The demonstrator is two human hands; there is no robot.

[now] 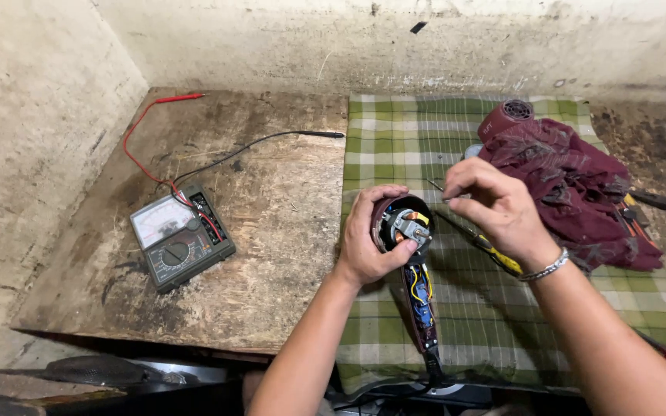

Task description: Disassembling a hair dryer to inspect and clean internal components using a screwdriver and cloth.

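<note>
An opened hair dryer half-shell (408, 254) is held upright over the green checked cloth (395, 139), near the front edge of the worktop (271, 231). The left hand (370, 239) is wrapped around the rounded head of the shell, the grip closed on it with the thumb laid along the lower rim, so that the small motor (408, 224) and its copper-coloured windings face upward. The right hand (495, 202) is poised just beside the head, fingers pinched together on something thin; whether a small part or the tip of a tool is pinched cannot be told. The casing is judged to be already taken apart: the yellow and blue wiring (419, 286) in the handle lies exposed, and the other maroon piece with its round grille (507, 114) rests apart at the far side of the cloth, partly under a dark red rag (580, 192). A yellow-handled screwdriver (495, 253) lies on the cloth below the right wrist. An analogue multimeter (180, 237) sits on the bare wood well to the left, its red lead (144, 127) and black lead (271, 142) laid out unconnected, so no measurement appears to be in hand. The work is judged to stand at the motor itself, with the shell not yet closed up again.
</note>
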